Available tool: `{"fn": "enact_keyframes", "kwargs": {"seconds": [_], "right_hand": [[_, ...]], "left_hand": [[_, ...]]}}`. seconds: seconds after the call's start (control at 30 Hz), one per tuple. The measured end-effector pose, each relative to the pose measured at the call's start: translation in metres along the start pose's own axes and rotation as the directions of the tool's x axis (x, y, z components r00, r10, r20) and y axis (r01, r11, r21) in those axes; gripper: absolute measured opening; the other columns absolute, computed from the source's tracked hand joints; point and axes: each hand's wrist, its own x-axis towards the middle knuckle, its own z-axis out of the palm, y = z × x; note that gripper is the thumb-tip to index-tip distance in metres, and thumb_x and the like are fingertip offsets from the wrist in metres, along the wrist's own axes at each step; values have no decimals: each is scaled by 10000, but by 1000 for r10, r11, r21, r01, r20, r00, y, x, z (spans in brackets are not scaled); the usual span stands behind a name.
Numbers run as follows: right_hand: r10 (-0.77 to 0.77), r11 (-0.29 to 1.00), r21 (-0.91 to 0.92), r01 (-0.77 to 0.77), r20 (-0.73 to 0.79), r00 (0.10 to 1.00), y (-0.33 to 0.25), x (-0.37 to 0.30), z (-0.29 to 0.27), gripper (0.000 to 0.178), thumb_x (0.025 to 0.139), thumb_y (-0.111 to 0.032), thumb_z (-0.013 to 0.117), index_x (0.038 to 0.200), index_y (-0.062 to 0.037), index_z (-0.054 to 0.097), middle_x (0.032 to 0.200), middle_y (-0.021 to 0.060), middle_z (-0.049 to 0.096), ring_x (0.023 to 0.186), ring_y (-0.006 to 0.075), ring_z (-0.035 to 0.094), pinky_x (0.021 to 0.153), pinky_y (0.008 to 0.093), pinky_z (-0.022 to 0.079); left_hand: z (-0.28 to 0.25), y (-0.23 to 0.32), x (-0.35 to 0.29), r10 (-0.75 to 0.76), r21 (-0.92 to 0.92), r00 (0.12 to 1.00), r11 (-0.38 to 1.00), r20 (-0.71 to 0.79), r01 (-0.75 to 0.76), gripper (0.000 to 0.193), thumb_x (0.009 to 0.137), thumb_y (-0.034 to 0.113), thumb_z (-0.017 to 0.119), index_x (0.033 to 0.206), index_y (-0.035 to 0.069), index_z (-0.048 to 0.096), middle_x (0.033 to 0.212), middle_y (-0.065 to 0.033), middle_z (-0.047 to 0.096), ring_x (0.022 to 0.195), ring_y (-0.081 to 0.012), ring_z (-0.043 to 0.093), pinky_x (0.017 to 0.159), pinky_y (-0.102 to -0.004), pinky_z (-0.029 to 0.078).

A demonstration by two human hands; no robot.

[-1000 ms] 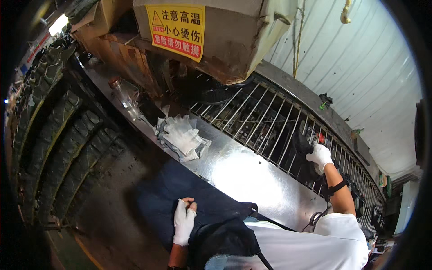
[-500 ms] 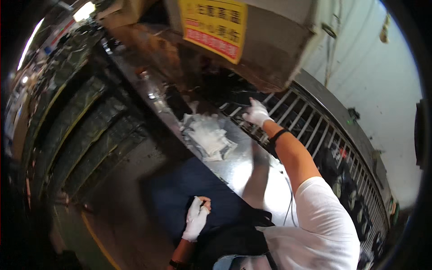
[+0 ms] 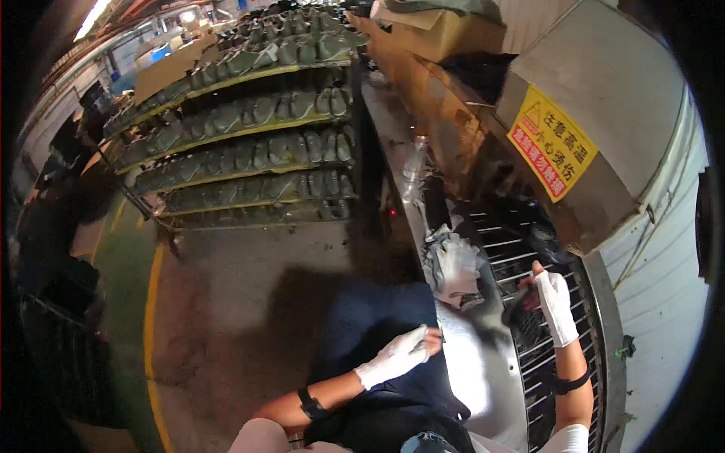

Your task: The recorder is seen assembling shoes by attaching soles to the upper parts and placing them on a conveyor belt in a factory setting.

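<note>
My right hand, in a white glove with bare fingertips, is over the metal bar rack at the right. Its thumb and fingers extend toward a dark, partly hidden item on the bars; whether they touch it is unclear. My left hand, gloved likewise, hovers in front of my dark-clothed lap. Its bare fingers are curled in, and no object shows in them. Between the hands, a heap of white and grey gloves lies on the metal ledge.
A grey hood with a yellow and red warning sign overhangs the rack's far end. A clear bottle stands along the ledge. Shelves of dark green shoe-shaped pieces rise at the far left. A yellow floor line runs at left.
The view has swung left and levelled, bringing the shelves upright. My right hand has drawn back nearer along the rack. My left hand, still curled, now points right toward the ledge.
</note>
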Motion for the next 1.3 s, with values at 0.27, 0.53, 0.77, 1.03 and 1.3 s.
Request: {"fn": "enact_keyframes", "kwargs": {"seconds": [0.27,0.53,0.77,1.03,1.3], "right_hand": [[-42,901,391,-187,508,860,-6,10,35,662,1043,-484,628,1455,17,495,1040,150,766,790,249,762,739,352,616],[153,819,-569,-77,86,984,207,208,-41,991,877,-452,849,1628,-35,354,1681,111,393,1544,346,364,1284,437,270],[165,934,-321,-158,-7,986,374,270,-103,860,889,-542,793,1567,-106,491,1605,78,497,1454,346,466,1234,447,316],[114,987,107,-123,85,990,365,274,-68,839,863,-512,826,1527,-87,538,1506,99,593,1354,324,559,1148,433,408],[-96,939,319,128,-113,989,370,213,-169,818,837,-482,860,1487,-68,585,1407,119,689,1253,301,653,1063,420,499]], "left_hand": [[33,27,23,164,1,984,986,-75,-164,458,1069,100,587,1509,15,494,1281,-43,650,1171,-112,547,1054,-296,458],[-25,-66,-40,-255,-218,862,960,-438,174,426,1130,225,531,1478,-19,543,1277,-5,642,1174,-88,564,1043,-246,443],[-31,-64,-5,-337,-166,838,941,-429,294,387,1099,295,609,1312,-26,637,1154,6,652,1060,-101,558,981,-275,459],[-35,-67,-1,-428,-192,789,904,-440,383,486,1061,330,668,1388,-22,599,1287,-24,670,1149,-150,589,1067,-324,448],[-34,-77,5,-226,-231,917,961,-330,154,355,1094,237,628,1356,-3,629,1151,40,659,1017,-61,562,944,-251,471]]}}
